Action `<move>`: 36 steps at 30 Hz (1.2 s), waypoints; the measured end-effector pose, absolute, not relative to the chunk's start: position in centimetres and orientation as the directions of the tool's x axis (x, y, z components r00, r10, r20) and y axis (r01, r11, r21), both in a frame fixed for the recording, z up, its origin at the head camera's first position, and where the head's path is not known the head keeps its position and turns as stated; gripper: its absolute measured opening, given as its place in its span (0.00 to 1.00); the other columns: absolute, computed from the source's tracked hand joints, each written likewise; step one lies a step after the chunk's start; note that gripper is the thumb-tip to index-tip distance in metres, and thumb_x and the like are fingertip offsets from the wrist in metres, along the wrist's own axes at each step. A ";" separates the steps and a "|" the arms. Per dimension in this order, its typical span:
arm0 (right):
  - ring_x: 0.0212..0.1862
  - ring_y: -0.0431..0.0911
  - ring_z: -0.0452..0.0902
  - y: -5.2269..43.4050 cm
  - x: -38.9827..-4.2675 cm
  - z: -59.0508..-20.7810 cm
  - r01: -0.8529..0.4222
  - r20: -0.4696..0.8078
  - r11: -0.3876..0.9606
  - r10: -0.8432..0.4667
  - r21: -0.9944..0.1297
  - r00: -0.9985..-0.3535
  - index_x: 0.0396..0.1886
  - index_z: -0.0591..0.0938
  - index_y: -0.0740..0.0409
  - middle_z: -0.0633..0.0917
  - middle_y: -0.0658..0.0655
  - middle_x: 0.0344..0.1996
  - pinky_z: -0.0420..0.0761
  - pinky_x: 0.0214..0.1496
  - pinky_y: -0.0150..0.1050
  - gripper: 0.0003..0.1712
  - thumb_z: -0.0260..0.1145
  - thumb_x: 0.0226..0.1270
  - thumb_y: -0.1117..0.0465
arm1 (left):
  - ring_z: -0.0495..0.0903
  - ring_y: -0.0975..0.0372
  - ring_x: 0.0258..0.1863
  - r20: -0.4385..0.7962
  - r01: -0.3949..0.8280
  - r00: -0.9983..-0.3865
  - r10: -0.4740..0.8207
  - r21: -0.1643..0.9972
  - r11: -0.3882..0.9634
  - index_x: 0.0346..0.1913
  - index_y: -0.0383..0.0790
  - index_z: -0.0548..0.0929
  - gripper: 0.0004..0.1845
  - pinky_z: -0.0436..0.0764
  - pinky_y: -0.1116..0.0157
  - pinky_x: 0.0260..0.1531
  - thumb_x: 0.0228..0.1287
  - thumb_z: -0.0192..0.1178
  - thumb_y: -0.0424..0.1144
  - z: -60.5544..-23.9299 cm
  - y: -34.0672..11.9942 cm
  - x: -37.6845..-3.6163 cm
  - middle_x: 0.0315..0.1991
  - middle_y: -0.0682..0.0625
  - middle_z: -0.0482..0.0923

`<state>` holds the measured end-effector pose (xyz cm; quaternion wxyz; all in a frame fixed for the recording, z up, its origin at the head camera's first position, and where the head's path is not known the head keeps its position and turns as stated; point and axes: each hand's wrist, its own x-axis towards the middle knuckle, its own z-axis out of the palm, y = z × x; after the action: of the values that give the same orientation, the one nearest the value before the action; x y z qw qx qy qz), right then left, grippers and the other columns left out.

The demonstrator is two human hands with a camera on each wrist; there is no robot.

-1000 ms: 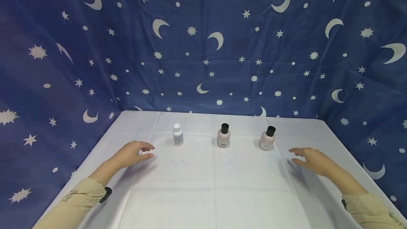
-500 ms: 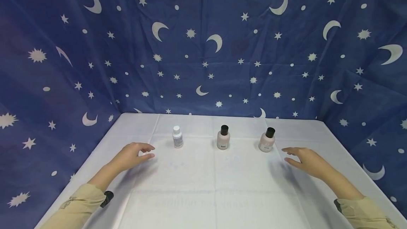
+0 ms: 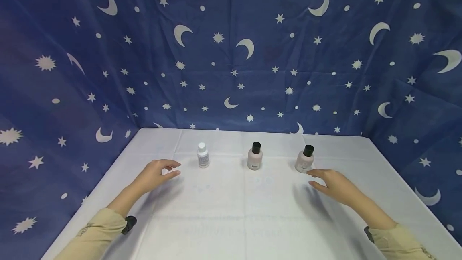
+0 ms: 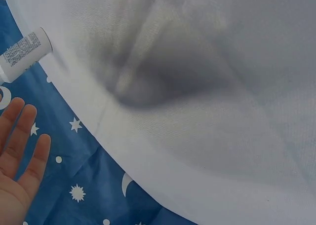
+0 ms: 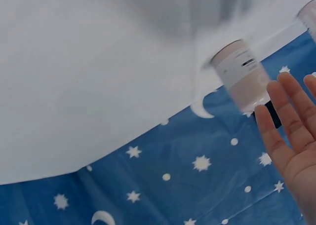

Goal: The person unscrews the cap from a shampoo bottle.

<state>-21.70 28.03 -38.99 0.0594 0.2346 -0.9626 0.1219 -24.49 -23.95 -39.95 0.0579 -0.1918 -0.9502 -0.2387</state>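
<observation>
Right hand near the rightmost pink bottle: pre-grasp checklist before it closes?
1. Right hand empty, fingers relaxed: ok.
2. Rightmost pink bottle upright, black cap on: ok.
3. Contact between fingers and that bottle: none in the head view, a small gap remains: ok.
4. Clearance from the middle pink bottle: well apart: ok.
5. Left hand out of the way, empty, nearest the white bottle and not touching it: ok.
6. Tablecloth flat around the bottles: ok; whether the caps are screwed tight: cannot tell.
</observation>
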 end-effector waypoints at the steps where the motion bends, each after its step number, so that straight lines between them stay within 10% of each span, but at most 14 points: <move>1: 0.41 0.55 0.83 27.8 -21.7 -39.0 -0.467 0.176 0.856 -0.436 -0.223 -0.882 0.47 0.82 0.64 0.87 0.62 0.40 0.83 0.41 0.49 0.17 0.66 0.61 0.61 | 0.82 0.51 0.43 0.206 0.392 -0.920 0.334 0.438 0.809 0.49 0.36 0.83 0.17 0.80 0.50 0.46 0.61 0.63 0.43 -40.0 -23.9 -24.5 0.47 0.43 0.83; 36: 0.39 0.50 0.84 19.4 -23.0 -37.6 -0.564 0.259 0.764 -0.503 -0.312 -0.825 0.38 0.84 0.60 0.88 0.56 0.36 0.82 0.35 0.39 0.07 0.64 0.63 0.63 | 0.82 0.51 0.45 0.229 0.414 -0.909 0.347 0.416 0.810 0.52 0.36 0.81 0.18 0.80 0.51 0.47 0.64 0.61 0.43 -37.2 -21.5 -26.7 0.49 0.43 0.83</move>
<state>-23.02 19.44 -37.63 0.0803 0.2849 -0.9358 0.1914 -26.65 -21.50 -37.16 0.0710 -0.2006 -0.9486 -0.2343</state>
